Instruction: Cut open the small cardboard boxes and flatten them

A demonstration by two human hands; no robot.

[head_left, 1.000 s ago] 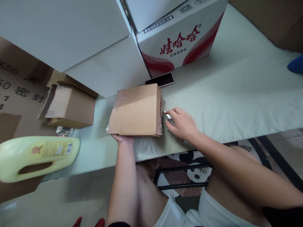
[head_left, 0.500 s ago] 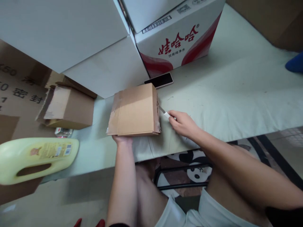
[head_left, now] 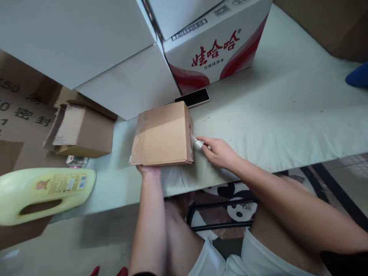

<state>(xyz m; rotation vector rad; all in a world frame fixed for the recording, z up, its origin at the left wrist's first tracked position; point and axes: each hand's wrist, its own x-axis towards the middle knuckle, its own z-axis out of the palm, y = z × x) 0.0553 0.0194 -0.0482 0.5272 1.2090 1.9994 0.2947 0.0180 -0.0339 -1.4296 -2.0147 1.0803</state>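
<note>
A brown cardboard box point(head_left: 165, 134) with clear tape along its edges is in front of me, at the near part of the cloth-covered table point(head_left: 287, 122). My left hand point(head_left: 149, 170) holds it from the near lower edge; the fingers are hidden beneath the box. My right hand point(head_left: 217, 150) is closed around a utility knife point(head_left: 198, 143) with a white handle. Its blade meets the taped right side of the box, where the tape looks torn. How deep the tip goes cannot be made out.
Behind the box lies a phone point(head_left: 195, 97), against a white and red carton point(head_left: 215, 57). Large white boxes point(head_left: 129, 80) stand at the back left. An opened cardboard box point(head_left: 94, 132) and a yellow jug point(head_left: 48, 195) are at left. Something blue point(head_left: 358, 76) shows far right.
My right hand has drawn the knife slightly toward me and left along the box's right side. Less of the blade shows now. My left hand and the box have barely moved.
</note>
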